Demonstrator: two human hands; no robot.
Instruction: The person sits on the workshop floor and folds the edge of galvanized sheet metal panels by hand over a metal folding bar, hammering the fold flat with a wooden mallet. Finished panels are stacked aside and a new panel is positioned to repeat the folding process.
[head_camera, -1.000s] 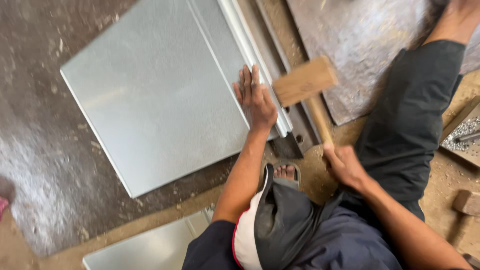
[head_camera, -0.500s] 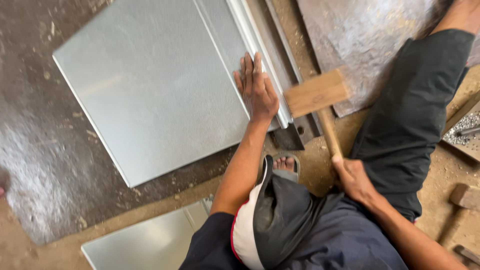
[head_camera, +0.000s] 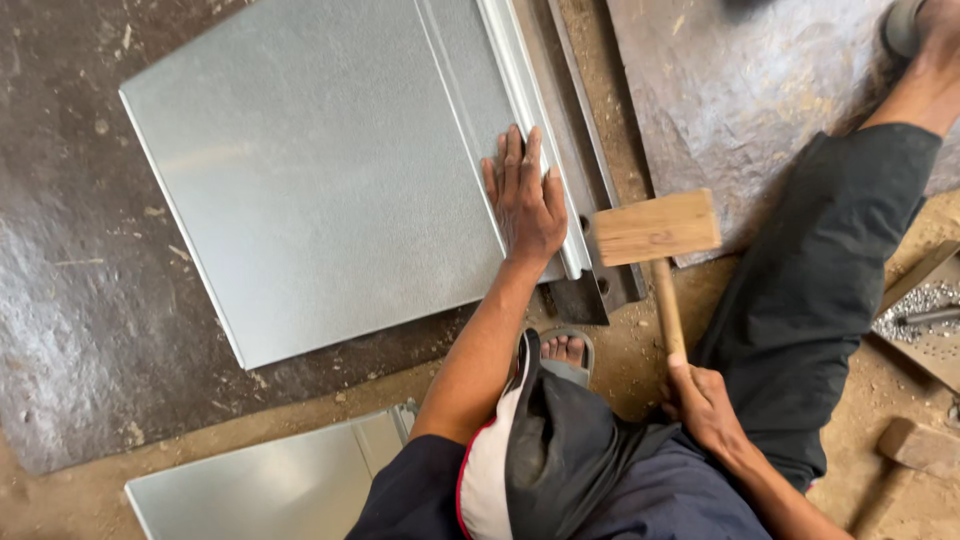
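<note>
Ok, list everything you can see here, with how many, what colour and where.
metal sheet: one, silver, flat on the dark slab, folded edge at right
second metal sheet: one, silver, bottom left, partly cut off
steel bar: one, dark, under the folded edge
wooden mallet: one, tan, head above the bar's near end
wood block: one, brown, bottom right
sandal: one, grey, on the foot at centre
left hand: flat on the sheet beside the fold
right hand: gripping the mallet handle
</note>
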